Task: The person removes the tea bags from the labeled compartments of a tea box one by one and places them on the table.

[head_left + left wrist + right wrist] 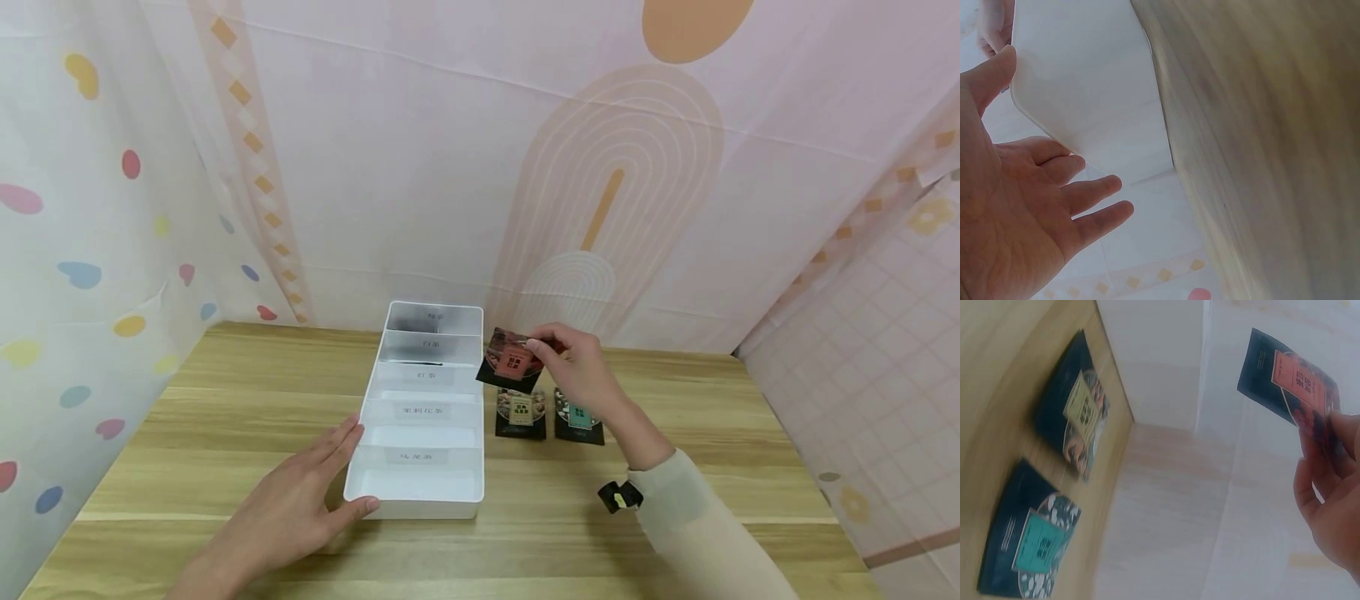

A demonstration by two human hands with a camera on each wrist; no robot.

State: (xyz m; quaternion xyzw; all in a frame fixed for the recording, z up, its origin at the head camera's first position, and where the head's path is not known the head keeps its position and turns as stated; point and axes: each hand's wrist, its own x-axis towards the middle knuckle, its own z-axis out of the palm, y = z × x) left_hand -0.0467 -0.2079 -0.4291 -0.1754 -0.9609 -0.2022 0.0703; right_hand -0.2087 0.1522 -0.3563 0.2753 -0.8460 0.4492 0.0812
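Cream cloth first, at the near edge: a long sleeve [712,533] runs up the right arm, a small black object with a yellow mark [619,497] sitting at its cuff. Across on the other side, here's the bare left hand [292,492], fingers extended and gripping nothing, thumb at the near corner of the tray and fingertips along its left wall. Beneath it all, the pale wood-grained desk [547,542].

And there's the tray itself, a long white rectangular tray [423,510] stretching away from us, five compartments in a row, printed characters marking each one. Off its right side, two flat packets lie on the desk: a black square packet with a yellow label [521,412] nearest the tray, and just right of it a black square packet with a green label [579,417].

Now up above those, the right hand [581,367] has the action! Thumb and fingers pinch one edge of a black square packet with a red label [512,362], held clear of the desk by the tray's right side, label in full view.

Farthest back, a pale pink fabric backdrop [420,167] printed with arches and orange diamonds; along the left, a white cloth with coloured spots [97,225].
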